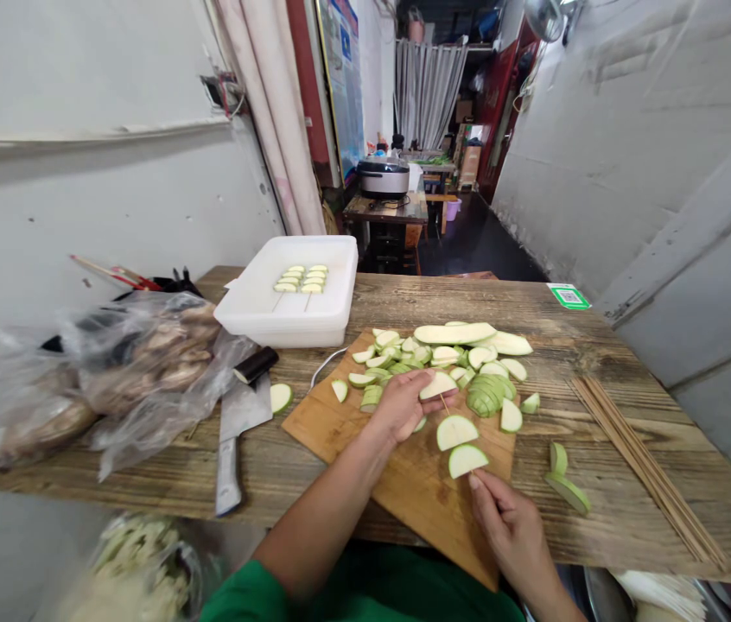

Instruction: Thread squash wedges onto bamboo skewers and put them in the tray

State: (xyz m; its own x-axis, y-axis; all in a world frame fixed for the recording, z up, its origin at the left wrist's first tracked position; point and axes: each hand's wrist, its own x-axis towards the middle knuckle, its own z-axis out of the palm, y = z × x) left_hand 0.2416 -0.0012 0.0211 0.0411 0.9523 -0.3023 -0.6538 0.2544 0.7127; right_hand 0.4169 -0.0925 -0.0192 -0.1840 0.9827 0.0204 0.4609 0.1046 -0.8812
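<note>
My right hand [511, 523] pinches the lower end of a thin wooden skewer [444, 404] above the cutting board [333, 423]. Two half-round zucchini slices [457, 432], pale with green skin, are threaded on it. At the skewer's far end, my left hand [408, 404] grips another zucchini slice [438, 384] between thumb and fingers. Whether the tip passes through that slice is hard to see. Behind the hands lies a heap of cut zucchini pieces [404, 350], with longer halves [454, 334] at its back.
A white plastic box [281, 328] holds two filled skewers. A cleaver [239, 415] lies left of the board, beside a short black cylinder [255, 364] and plastic bags [151, 354]. Bare skewers [647, 471] and loose slices [566, 492] lie right. A green-white card [568, 296] sits at the back.
</note>
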